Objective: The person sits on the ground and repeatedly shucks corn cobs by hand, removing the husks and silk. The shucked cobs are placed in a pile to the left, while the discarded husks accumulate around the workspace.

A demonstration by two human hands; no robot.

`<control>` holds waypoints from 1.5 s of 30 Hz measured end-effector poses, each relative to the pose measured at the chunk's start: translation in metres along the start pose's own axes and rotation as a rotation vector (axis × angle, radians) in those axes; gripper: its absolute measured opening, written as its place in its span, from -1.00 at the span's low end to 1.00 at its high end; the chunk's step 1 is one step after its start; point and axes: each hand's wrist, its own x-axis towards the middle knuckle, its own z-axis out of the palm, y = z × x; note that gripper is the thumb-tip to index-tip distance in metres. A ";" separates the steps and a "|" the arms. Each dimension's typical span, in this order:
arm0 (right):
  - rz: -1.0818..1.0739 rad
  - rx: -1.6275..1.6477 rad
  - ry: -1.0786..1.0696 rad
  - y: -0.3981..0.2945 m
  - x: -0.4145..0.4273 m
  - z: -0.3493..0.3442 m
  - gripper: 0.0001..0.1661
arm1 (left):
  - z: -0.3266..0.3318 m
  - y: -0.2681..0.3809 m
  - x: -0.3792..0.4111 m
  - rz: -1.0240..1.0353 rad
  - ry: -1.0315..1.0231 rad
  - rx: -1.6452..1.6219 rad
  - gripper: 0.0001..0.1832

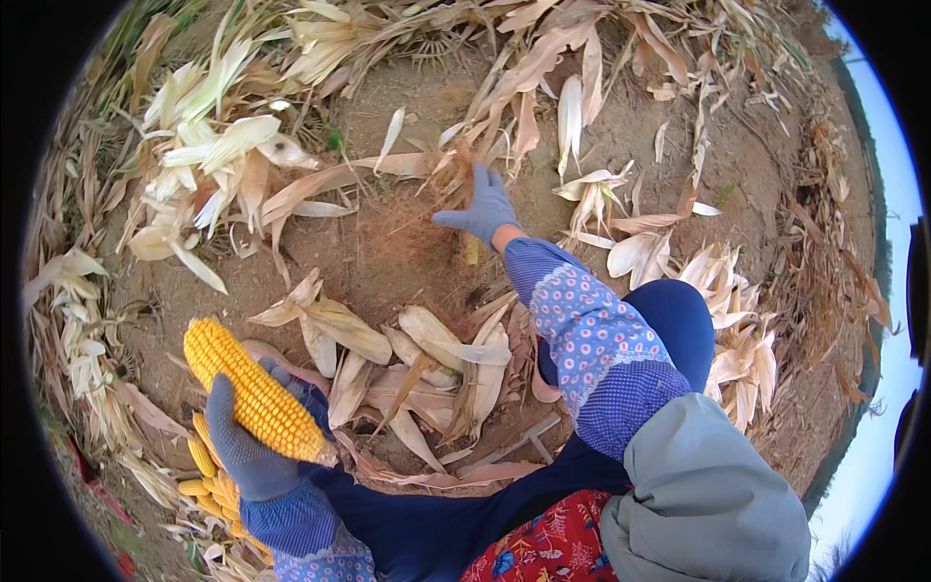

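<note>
My left hand [254, 451], in a grey knit work glove, grips a husked ear of yellow corn [254, 389] near my left knee. The ear lies slanted, its cut base toward my lap. My right hand [484, 207], gloved alike, reaches out over the soil with its fingers spread and nothing held in them. Reddish-brown corn silk [407, 229] lies beside and beyond its fingers. Between my legs several ears still in dry husk [429, 331] rest on the ground. Below and left of my left hand is a pile of husked yellow ears [211, 491].
Peeled husks [218, 160] form a heap at the upper left, and more husks [734, 327] lie beyond my right knee. Dry leaves and stalks [538, 58] spread across the top. A thin strip with a side branch [513, 444] lies near my lap.
</note>
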 end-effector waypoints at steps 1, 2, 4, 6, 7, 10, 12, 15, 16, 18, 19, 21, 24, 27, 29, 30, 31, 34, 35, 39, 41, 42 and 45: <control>0.001 -0.035 -0.053 -0.010 0.003 0.002 0.49 | 0.005 -0.003 -0.001 0.048 0.155 0.024 -0.41; 0.005 -0.064 -0.108 -0.019 0.004 0.007 0.51 | 0.004 -0.005 0.001 0.066 0.149 0.069 -0.41; 0.010 -0.163 -0.238 -0.030 0.000 0.029 0.53 | 0.006 -0.006 0.004 0.091 0.137 0.140 -0.40; 0.053 -0.210 -0.228 -0.048 -0.020 0.049 0.15 | 0.012 -0.008 0.006 0.092 0.153 0.191 -0.40; 0.057 -0.220 -0.190 -0.048 -0.016 0.067 -0.03 | 0.014 -0.010 0.007 0.091 0.156 0.205 -0.40; 0.014 -0.200 -0.028 -0.032 -0.004 0.105 -0.64 | 0.024 -0.014 0.008 0.105 0.219 0.270 -0.42; -0.111 -0.239 -0.143 -0.011 0.011 0.095 -0.64 | 0.019 -0.014 0.013 0.070 0.139 0.243 -0.43; -0.384 -0.356 -0.378 0.019 0.041 0.045 -0.61 | 0.021 -0.013 0.013 0.040 0.096 0.254 -0.42; -0.415 -0.425 -0.482 0.025 0.046 0.022 -0.55 | 0.022 -0.013 0.013 0.033 0.098 0.270 -0.42; -0.450 -0.544 -0.575 0.033 0.044 -0.041 -0.52 | 0.026 -0.016 0.016 0.030 0.109 0.252 -0.42; -0.377 -0.534 -0.594 0.042 0.046 -0.067 -0.52 | 0.027 -0.019 0.016 0.020 0.114 0.247 -0.42; -0.346 -0.568 -0.564 0.069 0.056 -0.107 -0.42 | 0.029 -0.018 0.017 -0.001 0.071 0.258 -0.44; -0.542 -0.190 -0.186 0.127 0.064 -0.136 -0.45 | 0.032 -0.019 0.020 -0.046 0.097 0.243 -0.46; -0.893 -0.522 0.035 0.217 0.080 -0.149 -0.49 | 0.042 -0.023 0.030 0.013 0.156 0.316 -0.47; -0.099 -0.362 -0.169 0.210 0.058 -0.153 -0.49 | 0.037 -0.022 0.031 0.034 0.187 0.332 -0.45; -0.047 -0.372 -0.162 0.224 0.041 -0.161 -0.49 | 0.034 -0.022 0.032 0.034 0.182 0.335 -0.42; 0.008 -0.384 -0.154 0.252 0.026 -0.172 -0.49 | 0.033 -0.023 0.035 0.032 0.174 0.337 -0.38; 0.378 -0.376 -0.024 0.329 -0.011 -0.182 -0.48 | 0.037 -0.025 0.041 0.034 0.174 0.332 -0.39; 0.549 -0.414 0.021 0.331 -0.019 -0.185 -0.44 | 0.037 -0.025 0.042 0.043 0.186 0.342 -0.39; 0.865 -0.459 0.045 0.361 -0.023 -0.177 -0.41 | 0.042 -0.029 0.053 0.021 0.135 0.369 -0.38; 0.846 -0.470 0.091 0.315 -0.008 -0.155 -0.40 | 0.048 -0.031 0.053 0.017 0.169 0.396 -0.39; 0.584 -0.407 0.075 0.289 -0.006 -0.146 -0.32 | 0.054 -0.033 0.054 0.011 0.186 0.397 -0.39; 0.107 -0.532 -0.157 0.242 0.026 -0.117 -0.32 | 0.062 -0.039 0.056 -0.027 0.210 0.432 -0.41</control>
